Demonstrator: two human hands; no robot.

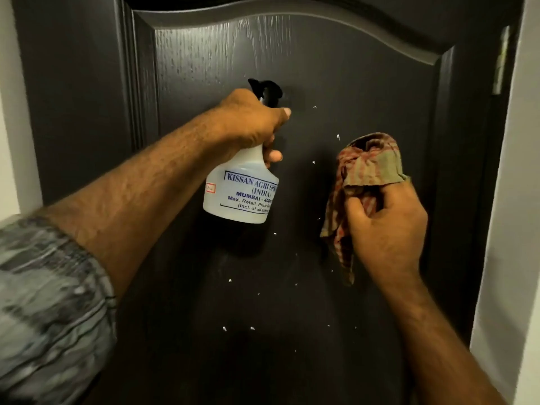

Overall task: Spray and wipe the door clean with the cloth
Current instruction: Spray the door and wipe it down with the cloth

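A dark brown panelled door fills the view, with wet streaks near the top of its raised panel and small white specks lower down. My left hand grips the neck of a white spray bottle with a black nozzle, held up close to the door's middle. My right hand holds a crumpled red and tan checked cloth just right of the bottle, near the door's surface. Whether the cloth touches the door I cannot tell.
A white wall runs down the right side past the door's edge, where a metal hinge shows. Another pale wall borders the left. A grey patterned sleeve covers my left upper arm.
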